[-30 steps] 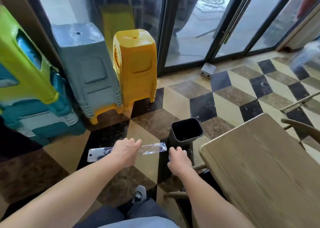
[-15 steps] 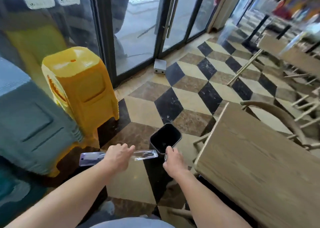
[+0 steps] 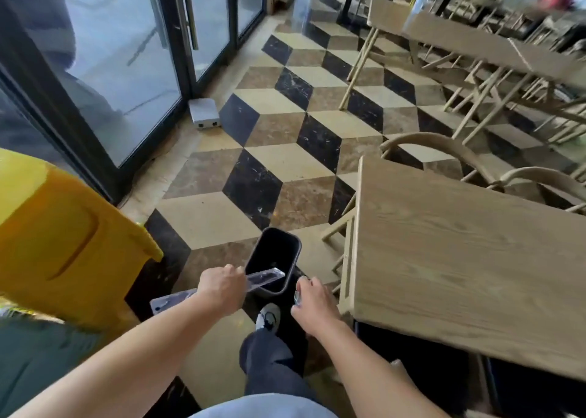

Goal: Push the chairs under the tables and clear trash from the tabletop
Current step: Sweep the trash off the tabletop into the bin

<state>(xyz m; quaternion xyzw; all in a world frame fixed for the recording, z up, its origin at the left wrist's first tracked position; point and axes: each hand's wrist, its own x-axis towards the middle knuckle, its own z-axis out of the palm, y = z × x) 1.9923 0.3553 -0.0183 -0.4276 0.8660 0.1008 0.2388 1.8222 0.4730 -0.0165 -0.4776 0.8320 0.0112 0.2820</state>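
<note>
Left hand (image 3: 222, 287): is closing around the middle of a long clear plastic package (image 3: 263, 278), knuckles up, keeping it level so both ends are sticking out either side of the fist.
Package position: the right end is reaching over the near rim of the black bin (image 3: 274, 259); the left end is trailing back past the wrist, above the floor. Judged reason: the strip is being lined up with the opening so it drops inside when let go.
Right hand (image 3: 312, 303): is curling loosely, pinching a small clear scrap (image 3: 297, 294) between the fingertips; what the scrap is cannot be told.
Scrap position: just beside the bin's right wall, not yet over the opening.
Bin: is standing upright on the tiled floor, between the yellow stool stack (image 3: 63, 243) and the wooden table (image 3: 459, 275), directly ahead of both hands.
Tabletop: is showing no trash in the visible part.
Chairs (image 3: 444, 151): are sitting tucked against the far side of the table.
Step in hand, judged: disposing of collected trash.
</note>
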